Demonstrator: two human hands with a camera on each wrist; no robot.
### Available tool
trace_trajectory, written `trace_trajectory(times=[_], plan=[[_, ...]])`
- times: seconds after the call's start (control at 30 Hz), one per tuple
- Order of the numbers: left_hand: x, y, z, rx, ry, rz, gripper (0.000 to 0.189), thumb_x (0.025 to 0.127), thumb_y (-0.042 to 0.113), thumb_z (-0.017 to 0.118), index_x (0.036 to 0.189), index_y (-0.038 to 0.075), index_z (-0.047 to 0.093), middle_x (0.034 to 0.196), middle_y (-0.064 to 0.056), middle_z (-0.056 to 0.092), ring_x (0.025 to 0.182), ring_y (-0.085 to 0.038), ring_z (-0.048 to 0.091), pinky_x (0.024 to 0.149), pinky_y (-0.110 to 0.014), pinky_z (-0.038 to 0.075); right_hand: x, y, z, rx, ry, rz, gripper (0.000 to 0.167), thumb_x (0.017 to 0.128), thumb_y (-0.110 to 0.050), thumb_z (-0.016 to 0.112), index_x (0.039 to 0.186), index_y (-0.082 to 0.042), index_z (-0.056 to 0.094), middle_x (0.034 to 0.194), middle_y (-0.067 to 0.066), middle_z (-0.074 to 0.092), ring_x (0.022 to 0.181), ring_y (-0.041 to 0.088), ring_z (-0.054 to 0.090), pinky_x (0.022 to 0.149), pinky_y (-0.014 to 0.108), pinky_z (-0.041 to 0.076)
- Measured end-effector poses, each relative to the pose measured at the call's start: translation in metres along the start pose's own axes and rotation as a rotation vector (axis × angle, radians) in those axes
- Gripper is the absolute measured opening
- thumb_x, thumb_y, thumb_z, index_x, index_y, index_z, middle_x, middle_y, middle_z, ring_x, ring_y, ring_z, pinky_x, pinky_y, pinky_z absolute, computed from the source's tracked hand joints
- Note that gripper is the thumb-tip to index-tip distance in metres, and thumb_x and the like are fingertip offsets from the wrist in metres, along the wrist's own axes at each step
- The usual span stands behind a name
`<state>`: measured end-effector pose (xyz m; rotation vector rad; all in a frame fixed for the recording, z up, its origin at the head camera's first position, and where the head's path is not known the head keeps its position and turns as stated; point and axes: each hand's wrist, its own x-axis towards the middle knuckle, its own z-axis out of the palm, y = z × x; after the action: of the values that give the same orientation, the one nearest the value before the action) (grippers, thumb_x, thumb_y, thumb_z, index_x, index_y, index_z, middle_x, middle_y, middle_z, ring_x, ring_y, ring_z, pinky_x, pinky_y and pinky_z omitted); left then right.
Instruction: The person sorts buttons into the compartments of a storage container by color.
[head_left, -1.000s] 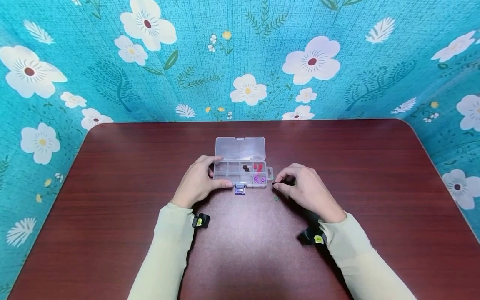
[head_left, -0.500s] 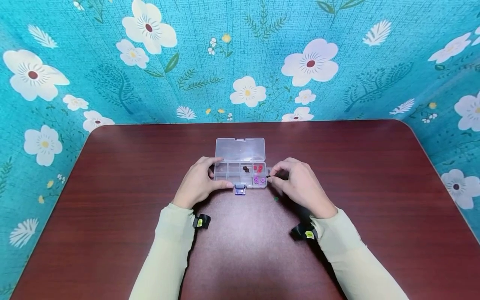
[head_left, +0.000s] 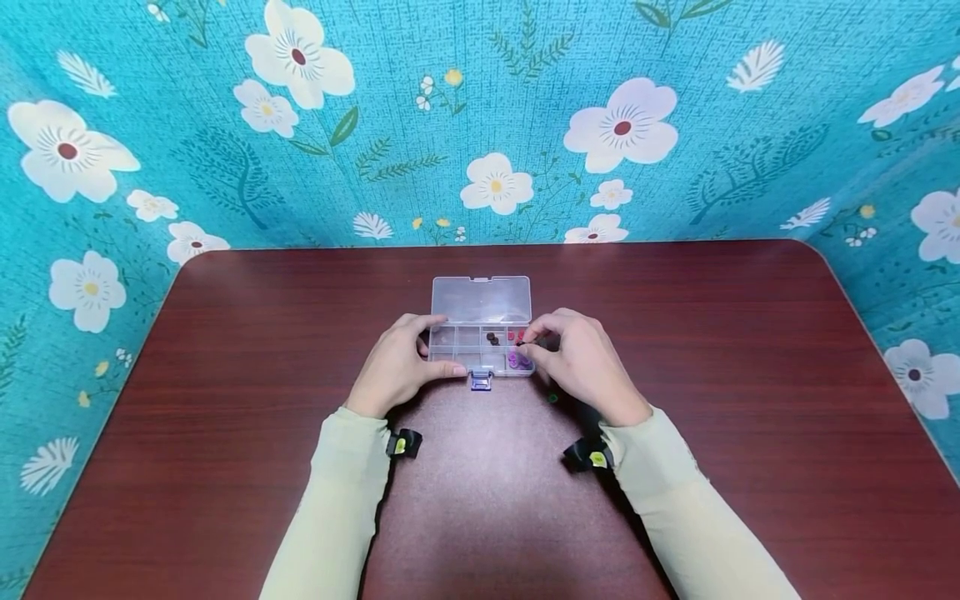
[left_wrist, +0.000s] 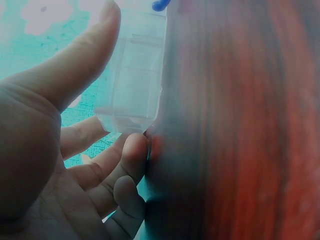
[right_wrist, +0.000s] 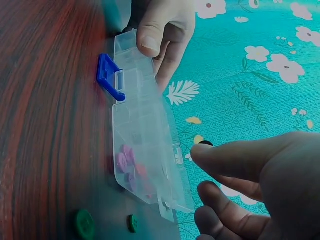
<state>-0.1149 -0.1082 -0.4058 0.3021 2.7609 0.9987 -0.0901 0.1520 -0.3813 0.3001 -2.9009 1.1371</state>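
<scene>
A turquoise cloth (head_left: 420,196) printed with white flowers hangs behind a dark reddish-brown bench (head_left: 480,483). Two pale sleeves (head_left: 326,500) reach in, cut off by the lower edge of the head view, with black bands (head_left: 407,443) at the wrists. The left hand (head_left: 393,364) grips the left end of a clear divided plastic box (head_left: 492,361), thumb along the near side and fingers behind, covering part of the left compartments. The box sits mid-bench, its lid (head_left: 480,300) tipped back. The right hand (head_left: 588,362) is over the box's right end, thumb and finger pinching a small dark piece (right_wrist: 205,143), mostly hidden, its shape hard to make out. A blue latch (head_left: 482,382) hangs at the front. Brown pieces (head_left: 492,338) lie in the far row's third compartment from the left, red pieces (head_left: 512,336) in its fourth, partly screened by the right fingers; purple pieces (head_left: 513,359) lie in the near row's fourth. The right wrist view shows two green buttons (right_wrist: 84,224) on the bench beside the box; the head view shows just one.
</scene>
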Motion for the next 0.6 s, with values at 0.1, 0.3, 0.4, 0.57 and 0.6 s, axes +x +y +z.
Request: trace_trajectory(times=[0.1,0.3,0.4,0.57,0.6], plan=[[0.000,0.000,0.000,0.002,0.002,0.004,0.083,0.072,0.048,0.089,0.142,0.017,0.058,0.099,-0.004,0.054,0.084,-0.019,0.052,0.077,-0.036,0.042,0.003,-0.001,0.003,-0.004,0.012,-0.002,0.007,0.088,-0.022,0.079,0.089,-0.016,0.076,0.089,-0.001,0.064,0.074,0.015,0.058,0.071,0.035,0.045],[0.000,0.000,0.000,-0.001,0.005,0.013,0.082,0.071,0.047,0.090,0.141,0.017,0.059,0.100,-0.004,0.055,0.083,-0.019,0.052,0.076,-0.036,0.042,0.007,-0.004,0.007,0.003,0.010,0.008,0.007,0.088,-0.023,0.079,0.090,-0.017,0.077,0.092,-0.001,0.065,0.061,0.010,0.059,0.073,0.034,0.045],[0.000,0.000,0.000,-0.007,0.008,0.021,0.081,0.071,0.047,0.090,0.141,0.017,0.059,0.100,-0.004,0.055,0.083,-0.019,0.052,0.075,-0.036,0.042,0.009,-0.006,0.008,0.006,0.011,0.001,0.006,0.088,-0.022,0.079,0.089,-0.017,0.076,0.093,0.000,0.066,0.062,0.011,0.059,0.072,0.034,0.045],[0.000,0.000,0.000,-0.012,0.012,0.025,0.081,0.071,0.047,0.090,0.140,0.016,0.060,0.100,-0.005,0.055,0.083,-0.019,0.052,0.074,-0.036,0.042,0.013,-0.009,0.011,0.003,0.026,-0.022,0.006,0.086,-0.020,0.078,0.087,-0.015,0.076,0.092,0.000,0.067,0.079,0.020,0.059,0.071,0.034,0.044],[-0.001,0.000,0.000,-0.012,0.011,0.023,0.081,0.071,0.047,0.090,0.140,0.016,0.060,0.100,-0.005,0.055,0.083,-0.019,0.052,0.074,-0.036,0.042,0.014,-0.009,0.011,0.004,0.026,-0.025,0.005,0.086,-0.019,0.078,0.087,-0.015,0.076,0.092,0.001,0.067,0.080,0.021,0.060,0.071,0.034,0.044]])
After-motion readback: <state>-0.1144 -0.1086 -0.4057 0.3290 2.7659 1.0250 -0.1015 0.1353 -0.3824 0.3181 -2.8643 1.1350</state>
